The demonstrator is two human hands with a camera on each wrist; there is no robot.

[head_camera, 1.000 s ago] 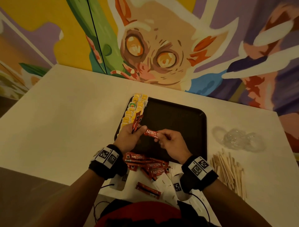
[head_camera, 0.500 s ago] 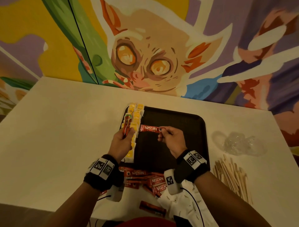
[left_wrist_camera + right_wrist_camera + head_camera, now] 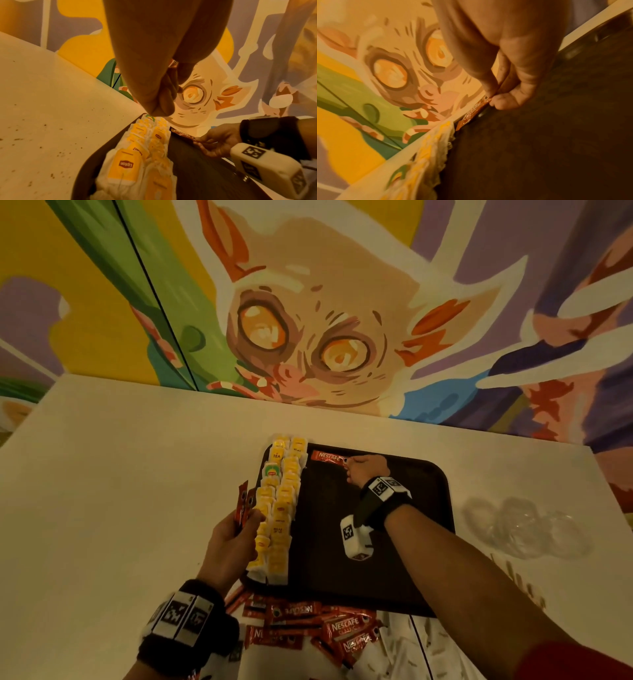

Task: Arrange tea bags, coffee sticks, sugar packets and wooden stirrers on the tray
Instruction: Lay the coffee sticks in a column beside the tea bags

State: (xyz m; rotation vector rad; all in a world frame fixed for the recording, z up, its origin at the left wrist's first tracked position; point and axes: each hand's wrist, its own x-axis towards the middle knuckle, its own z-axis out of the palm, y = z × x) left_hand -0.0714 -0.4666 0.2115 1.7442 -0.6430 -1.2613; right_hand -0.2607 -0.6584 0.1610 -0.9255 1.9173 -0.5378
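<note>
A dark tray [image 3: 411, 542] lies on the white table. Two rows of yellow tea bags [image 3: 279, 508] [image 3: 130, 162] [image 3: 423, 155] fill its left edge. My right hand [image 3: 363, 469] [image 3: 491, 97] pinches one end of a red coffee stick [image 3: 327, 456] [image 3: 182, 134] [image 3: 474, 112] at the tray's far edge, just right of the tea bags. My left hand [image 3: 236, 532] [image 3: 163, 94] hovers by the tray's left side, gripping two or three red coffee sticks [image 3: 244, 505] upright. More coffee sticks [image 3: 308, 625] lie heaped at the tray's near edge.
Wooden stirrers [image 3: 517, 580] lie on the table right of the tray, partly behind my right forearm. Crumpled clear plastic [image 3: 520, 525] sits further right. White sugar packets [image 3: 411, 645] show near the front edge. A painted wall [image 3: 308, 320] backs the table.
My right hand carried the coffee stick from mid-tray to the far edge beside the tea bags. My left hand drew back toward the near left with its sticks.
</note>
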